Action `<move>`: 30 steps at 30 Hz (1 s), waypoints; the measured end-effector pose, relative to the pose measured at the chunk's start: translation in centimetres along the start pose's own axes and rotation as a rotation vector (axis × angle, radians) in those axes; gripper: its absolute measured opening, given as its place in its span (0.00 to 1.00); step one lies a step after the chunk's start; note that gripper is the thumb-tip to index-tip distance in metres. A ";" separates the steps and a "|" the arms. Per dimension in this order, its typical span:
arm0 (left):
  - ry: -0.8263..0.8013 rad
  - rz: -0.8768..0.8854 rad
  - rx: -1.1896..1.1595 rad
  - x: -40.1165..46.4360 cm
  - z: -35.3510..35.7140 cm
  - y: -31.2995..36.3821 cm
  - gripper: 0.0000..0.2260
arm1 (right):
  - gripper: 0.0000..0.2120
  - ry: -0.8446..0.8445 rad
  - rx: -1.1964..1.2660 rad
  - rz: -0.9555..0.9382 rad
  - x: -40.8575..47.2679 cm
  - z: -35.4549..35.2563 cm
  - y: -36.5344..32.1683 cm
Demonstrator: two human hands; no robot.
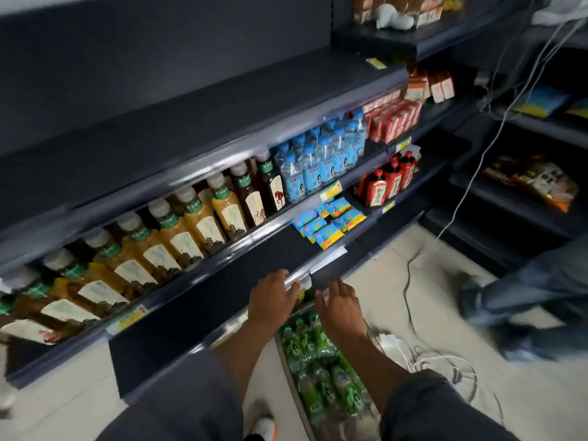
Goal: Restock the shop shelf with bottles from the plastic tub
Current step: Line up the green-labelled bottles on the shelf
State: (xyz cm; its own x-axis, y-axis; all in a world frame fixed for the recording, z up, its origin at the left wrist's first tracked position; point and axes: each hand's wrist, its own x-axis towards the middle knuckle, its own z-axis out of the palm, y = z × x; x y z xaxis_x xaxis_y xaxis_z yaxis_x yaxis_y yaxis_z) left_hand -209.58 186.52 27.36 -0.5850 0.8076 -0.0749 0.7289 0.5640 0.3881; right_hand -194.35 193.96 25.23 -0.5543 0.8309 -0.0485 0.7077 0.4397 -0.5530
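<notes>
Bottles (321,370), green-labelled, lie packed in the plastic tub (291,386) on the floor, directly below your hands. Your left hand (275,300) curls over the shelf (203,300) edge above the tub; your right hand (340,305) hovers just beside it, fingers spread, holding nothing.

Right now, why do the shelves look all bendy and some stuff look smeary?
In the head view, the wide-angle lens bows the shelf edges into curves; motion blur smears the left hand, the right hand and the green bottles in the tub; the other person's leg at right is blurred too; glare streaks the price rail near the fingers.
</notes>
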 end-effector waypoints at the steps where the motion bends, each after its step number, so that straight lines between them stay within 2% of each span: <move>1: 0.000 0.003 0.003 0.7 1.2 -0.9 0.22 | 0.23 0.010 -0.003 0.009 0.4 1.3 0.1; 8: 0.022 0.003 0.023 4.1 10.2 -6.3 0.20 | 0.29 0.046 -0.026 0.043 2.5 11.5 2.9; 10: 0.029 -0.006 0.054 4.4 13.2 -7.8 0.20 | 0.28 0.038 -0.019 0.055 2.6 14.1 4.4; 20: -0.069 -0.026 0.102 4.6 29.3 -13.9 0.24 | 0.30 0.006 -0.123 0.113 2.9 26.9 14.5; 23: -0.110 -0.031 0.132 4.4 34.3 -15.4 0.22 | 0.32 0.010 -0.124 0.160 3.1 31.0 18.0; 30: -0.113 0.001 0.377 4.8 40.1 -17.3 0.23 | 0.35 0.068 -0.075 0.184 4.0 37.0 21.3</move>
State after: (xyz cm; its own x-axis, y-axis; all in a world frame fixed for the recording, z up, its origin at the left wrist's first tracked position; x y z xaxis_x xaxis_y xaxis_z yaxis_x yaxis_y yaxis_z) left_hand -210.72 187.56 -16.53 -0.5565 0.8102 -0.1839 0.8214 0.5698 0.0248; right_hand -197.69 194.00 -17.45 -0.3836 0.9195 -0.0859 0.8264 0.3003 -0.4763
